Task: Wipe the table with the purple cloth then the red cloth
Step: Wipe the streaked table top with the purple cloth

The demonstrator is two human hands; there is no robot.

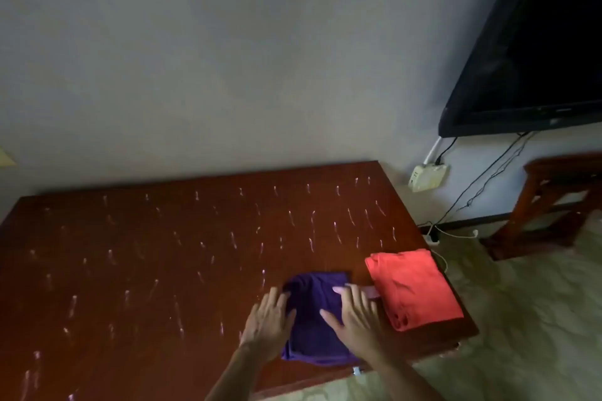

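Observation:
A folded purple cloth [314, 319] lies near the front right of the dark red wooden table [163, 270]. My left hand [268, 324] rests on the cloth's left edge, fingers spread. My right hand [355, 316] lies flat on its right part, fingers apart and pointing away from me. A folded red cloth [415, 286] sits just right of the purple one, close to the table's right edge, with neither hand touching it. White streaks [312, 221] cover most of the tabletop.
The table stands against a grey wall. A dark television [527, 52] hangs at the upper right, with cables and a wall socket [426, 176] below it. A wooden stool [550, 202] stands on the floor to the right.

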